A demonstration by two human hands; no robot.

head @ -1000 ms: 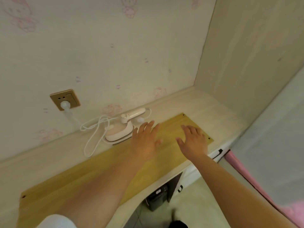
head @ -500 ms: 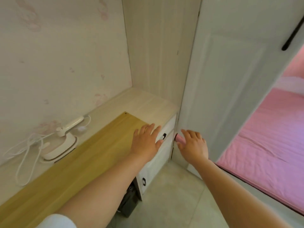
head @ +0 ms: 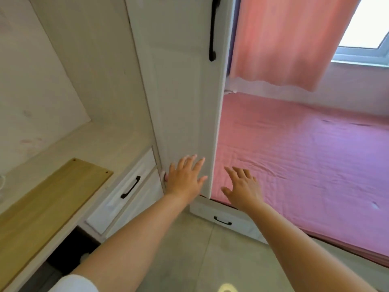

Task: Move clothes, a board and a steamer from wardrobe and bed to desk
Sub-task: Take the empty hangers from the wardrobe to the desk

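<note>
At the far left, the board [head: 48,199] is seen lying flat on the desk [head: 88,148]. It is a long, thin panel of pale yellow wood with lengthwise grain, and small dark holes are noted near the two corners of its visible end (the other end runs out of view at the lower left). Its long edge is set close to the front edge of the desk, above a white drawer [head: 124,191] fitted with a black handle. The desk surface behind the board is light, whitewashed wood, and it is bounded by a pale wall and a side panel.

At centre, a tall white wardrobe door [head: 185,98] is recorded, carrying a long black handle [head: 213,28] near its top. The left hand [head: 185,178] is held in front of the door's lower part with fingers spread and straight; nothing is gripped (contact with the door cannot be confirmed).

To the right of the door's edge, the right hand [head: 242,188] is extended over the near edge of the bed [head: 305,157], fingers likewise spread and holding nothing. The bed is covered by a pink sheet with light creases. A white drawer front [head: 227,218] with a black handle is observed beneath it. A pink curtain [head: 288,39] hangs above the bed, beside a window [head: 366,24].
</note>
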